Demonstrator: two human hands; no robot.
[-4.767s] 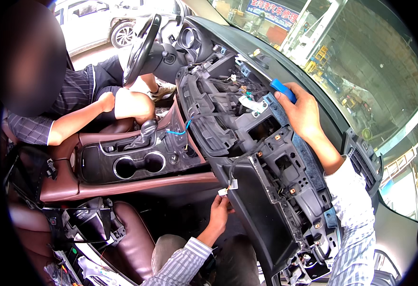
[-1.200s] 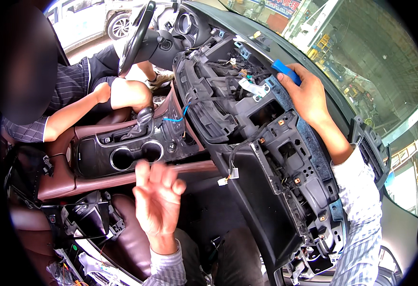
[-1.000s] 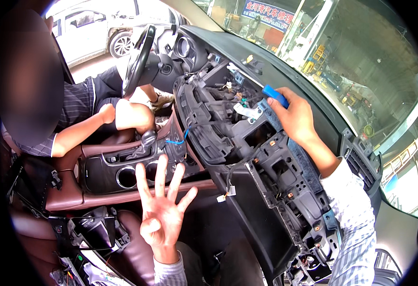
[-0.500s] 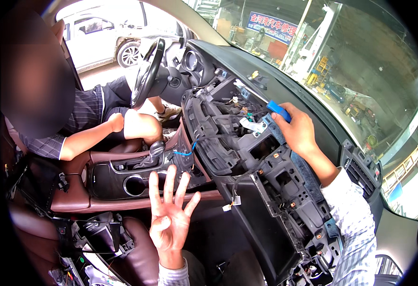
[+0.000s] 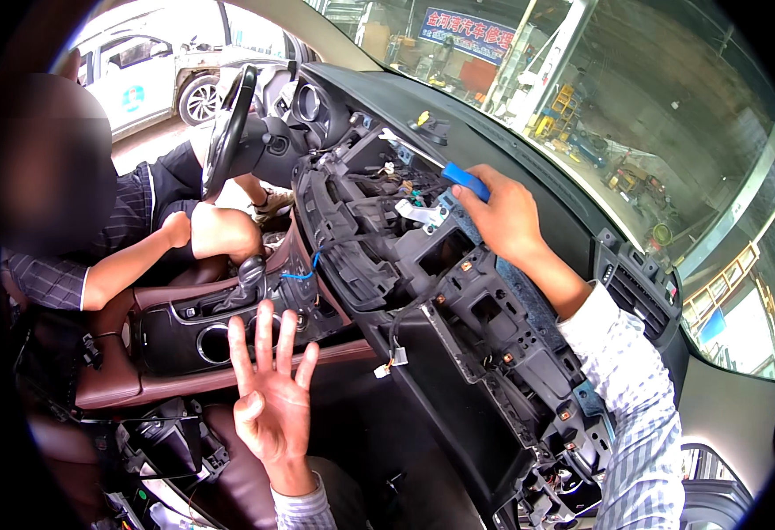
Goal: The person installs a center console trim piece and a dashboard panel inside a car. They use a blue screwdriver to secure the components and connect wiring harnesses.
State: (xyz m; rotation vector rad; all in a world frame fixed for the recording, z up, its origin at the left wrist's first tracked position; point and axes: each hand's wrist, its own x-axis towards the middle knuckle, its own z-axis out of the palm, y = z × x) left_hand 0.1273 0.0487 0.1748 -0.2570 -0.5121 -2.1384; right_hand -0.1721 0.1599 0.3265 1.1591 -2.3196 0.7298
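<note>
My right hand [image 5: 504, 216] is closed around the handle of a blue-handled tool with a thin shaft [image 5: 465, 180]. Its shaft points left across the opened dashboard [image 5: 431, 256], toward exposed wiring; what the tip touches is unclear. Below the hand, a pale bracket [image 5: 420, 213] sits against the dashboard frame. My left hand [image 5: 274, 402] is raised above the seat area, palm turned up and fingers spread, holding nothing. A loose cable with white connectors [image 5: 393, 360] hangs from the dashboard to the right of it.
Another person [image 5: 131, 212] sits at the left behind the steering wheel [image 5: 230, 132]. Between us runs the centre console [image 5: 162, 340] with a gear lever [image 5: 250, 274]. Removed parts [image 5: 171, 437] lie on the brown seat. An air vent [image 5: 639, 291] stands at the right, below the windscreen.
The whole view has shifted, so the scene sits further left. My right hand keeps its grip on the blue-handled tool, and my left hand stays spread.
</note>
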